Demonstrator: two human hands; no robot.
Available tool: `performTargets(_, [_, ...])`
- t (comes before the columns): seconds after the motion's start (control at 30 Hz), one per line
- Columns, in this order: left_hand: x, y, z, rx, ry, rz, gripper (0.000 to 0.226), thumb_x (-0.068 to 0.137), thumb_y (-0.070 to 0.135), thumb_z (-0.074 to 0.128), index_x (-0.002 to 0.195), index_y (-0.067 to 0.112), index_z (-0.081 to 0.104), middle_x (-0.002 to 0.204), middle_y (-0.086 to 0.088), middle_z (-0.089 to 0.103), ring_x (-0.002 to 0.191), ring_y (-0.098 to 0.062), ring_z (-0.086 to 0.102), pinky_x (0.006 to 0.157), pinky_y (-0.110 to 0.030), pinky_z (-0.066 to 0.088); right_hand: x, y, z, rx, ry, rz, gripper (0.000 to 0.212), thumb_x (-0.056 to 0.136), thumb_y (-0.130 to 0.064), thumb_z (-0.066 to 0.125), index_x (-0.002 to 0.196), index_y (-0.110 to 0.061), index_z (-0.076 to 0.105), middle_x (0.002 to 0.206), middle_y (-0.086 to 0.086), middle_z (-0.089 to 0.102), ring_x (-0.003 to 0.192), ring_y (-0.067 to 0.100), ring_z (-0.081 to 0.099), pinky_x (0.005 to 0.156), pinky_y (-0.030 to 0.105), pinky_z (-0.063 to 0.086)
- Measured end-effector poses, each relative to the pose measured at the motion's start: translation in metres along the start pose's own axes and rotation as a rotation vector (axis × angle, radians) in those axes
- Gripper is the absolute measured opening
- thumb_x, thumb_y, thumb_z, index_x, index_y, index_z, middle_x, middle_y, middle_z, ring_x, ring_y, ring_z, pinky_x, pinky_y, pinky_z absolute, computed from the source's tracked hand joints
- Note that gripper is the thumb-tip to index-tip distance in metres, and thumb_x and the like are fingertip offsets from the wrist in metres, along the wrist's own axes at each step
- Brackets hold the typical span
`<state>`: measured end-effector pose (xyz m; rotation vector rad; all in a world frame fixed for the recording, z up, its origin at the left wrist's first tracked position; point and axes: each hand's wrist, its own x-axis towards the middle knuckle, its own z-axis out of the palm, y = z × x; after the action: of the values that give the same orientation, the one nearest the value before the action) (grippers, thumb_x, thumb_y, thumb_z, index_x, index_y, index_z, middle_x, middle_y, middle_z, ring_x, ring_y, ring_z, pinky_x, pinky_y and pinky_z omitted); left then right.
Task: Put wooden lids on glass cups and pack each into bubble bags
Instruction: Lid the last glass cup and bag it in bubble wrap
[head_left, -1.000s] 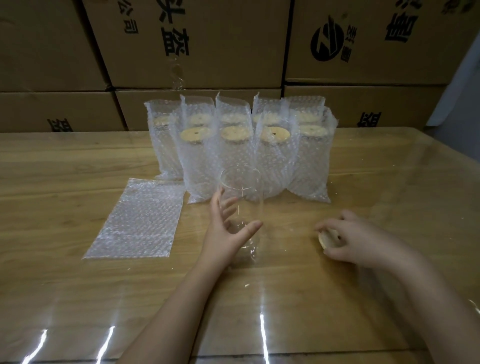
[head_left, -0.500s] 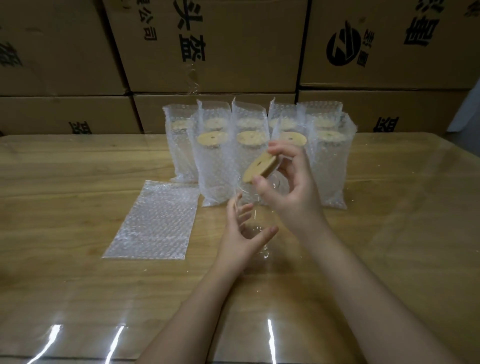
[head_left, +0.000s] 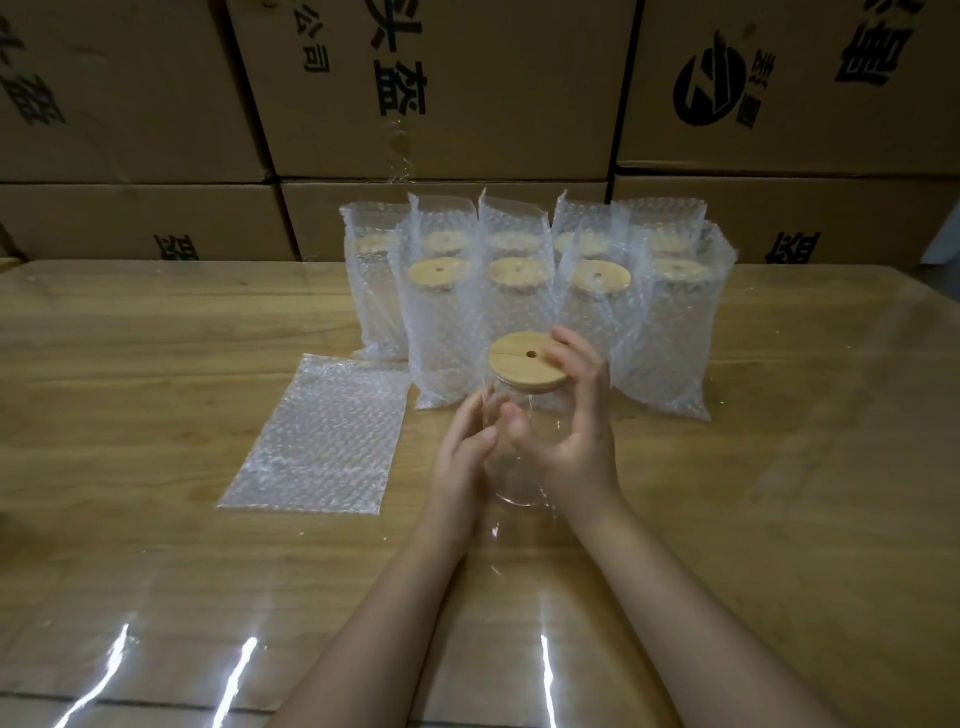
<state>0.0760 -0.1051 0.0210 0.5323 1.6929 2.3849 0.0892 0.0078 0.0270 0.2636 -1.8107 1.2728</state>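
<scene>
Wooden lid (head_left: 524, 366) sits flat on the glass cup (head_left: 517, 467), which stands upright at mid-bench (head_left: 156, 364). The left hand (head_left: 462, 462) wraps the cup's left side, thumb in front. The right hand (head_left: 582, 441) stands with fingers spread and nearly straight beside the lid's right rim. An empty bubble bag (head_left: 322, 441) lies flat to the left; bagged cups (head_left: 670, 322) stand just beyond, before cardboard boxes (head_left: 467, 78).
</scene>
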Motion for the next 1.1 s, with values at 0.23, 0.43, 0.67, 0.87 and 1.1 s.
performTargets(0.23, [0.014, 0.05, 0.032, 0.549, 0.065, 0.227, 0.053, 0.073, 0.047, 0.071, 0.122, 0.035, 0.054, 0.127, 0.013, 0.054, 0.115, 0.004, 0.052, 0.097, -0.018, 0.044, -0.022, 0.018, -0.004, 0.155, -0.152, 0.435, 0.083, 0.06, -0.046, 0.078, 0.133, -0.027, 0.043, 0.122, -0.025, 0.049, 0.119, 0.006, 0.052, 0.093, 0.04, 0.051])
performTargets(0.43, [0.043, 0.066, 0.043, 1.116, -0.07, 0.313, 0.048, 0.079, 0.046, 0.069, 0.123, 0.028, 0.064, 0.115, 0.014, 0.056, 0.103, -0.001, 0.054, 0.083, -0.019, 0.043, -0.018, 0.015, -0.005, 0.174, -0.176, 0.524, 0.078, 0.069, -0.025, 0.083, 0.128, -0.045, 0.035, 0.127, -0.032, 0.046, 0.117, -0.007, 0.05, 0.084, 0.019, 0.044])
performTargets(0.67, [0.046, 0.073, 0.025, 0.879, -0.201, 0.291, 0.042, 0.069, 0.033, 0.072, 0.11, 0.023, 0.071, 0.104, 0.014, 0.061, 0.1, 0.003, 0.056, 0.084, -0.006, 0.039, -0.019, 0.015, -0.002, 0.212, -0.229, 0.606, 0.083, 0.057, -0.032, 0.08, 0.126, -0.045, 0.035, 0.122, -0.032, 0.046, 0.122, 0.001, 0.048, 0.094, 0.029, 0.048])
performTargets(0.87, [0.054, 0.078, 0.021, 0.81, -0.304, 0.212, 0.037, 0.065, 0.029, 0.071, 0.102, 0.033, 0.069, 0.108, 0.012, 0.063, 0.104, 0.001, 0.057, 0.088, -0.014, 0.044, -0.02, 0.018, -0.002, 0.251, -0.231, 0.631, 0.079, 0.056, -0.033, 0.081, 0.121, -0.044, 0.038, 0.123, -0.024, 0.047, 0.117, -0.004, 0.048, 0.085, 0.019, 0.047])
performTargets(1.1, [0.052, 0.077, -0.003, 0.612, -0.468, 0.157, 0.038, 0.086, 0.033, 0.06, 0.123, 0.023, 0.063, 0.129, 0.013, 0.06, 0.121, 0.001, 0.052, 0.098, -0.013, 0.041, -0.022, 0.021, -0.004, 0.23, -0.235, 0.617, 0.091, 0.049, -0.049, 0.083, 0.128, -0.045, 0.037, 0.127, -0.016, 0.049, 0.114, -0.007, 0.051, 0.082, 0.017, 0.048])
